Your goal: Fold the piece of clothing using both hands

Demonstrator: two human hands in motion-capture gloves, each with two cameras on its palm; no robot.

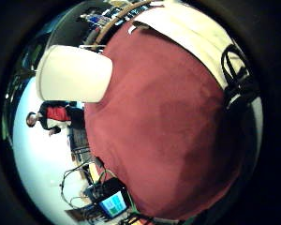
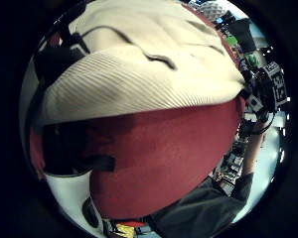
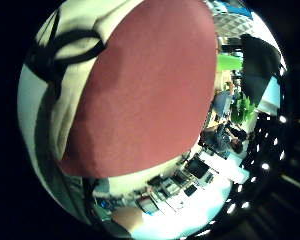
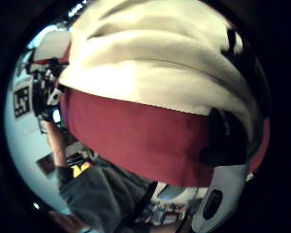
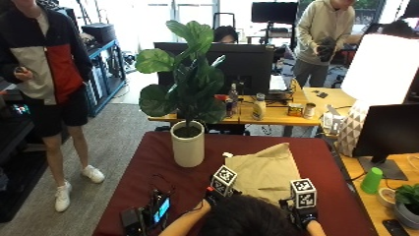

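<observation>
I am working both hands at the near edge of the beige garment (image 5: 265, 169) lying on the table (image 5: 150, 162), probably readying a fold; I cannot tell their finger positions

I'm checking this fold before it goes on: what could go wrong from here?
The beige garment lies close to the potted plant; a wide swing of cloth might knock it over. The device with a lit screen sits near the left hand and could get bumped. The head hides both hands' fingers, so an uneven hold is possible.
</observation>
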